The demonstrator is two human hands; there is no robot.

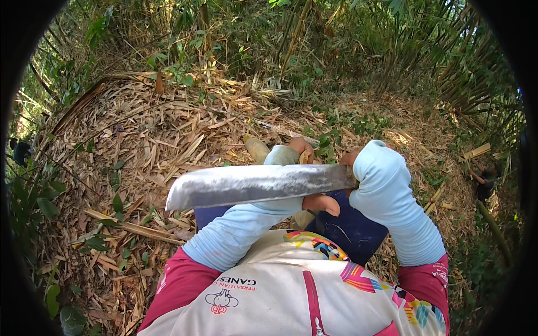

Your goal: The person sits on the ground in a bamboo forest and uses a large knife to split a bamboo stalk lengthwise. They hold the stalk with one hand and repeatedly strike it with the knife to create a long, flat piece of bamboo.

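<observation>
A broad machete [252,183] with a worn grey blade lies nearly level across my view, its tip toward the left. Its handle end is in my right hand [348,159], which is closed around it and partly covered by the light blue sleeve. My left hand [324,205] is behind the blade. Its thumb shows below the blade's edge, and skin, likely fingers, shows above it. Beside those fingers is a rounded pale grey-green thing [281,155], partly covered by the blade; I cannot make out whether the left hand holds it.
Dry bamboo leaves [134,145] cover the ground, with a split bamboo strip [134,227] at the left. An olive boot toe [256,150] shows ahead. Dense bamboo stems [465,89] stand beyond. Another person [486,182] is at the far right, near a pale bamboo piece [476,152].
</observation>
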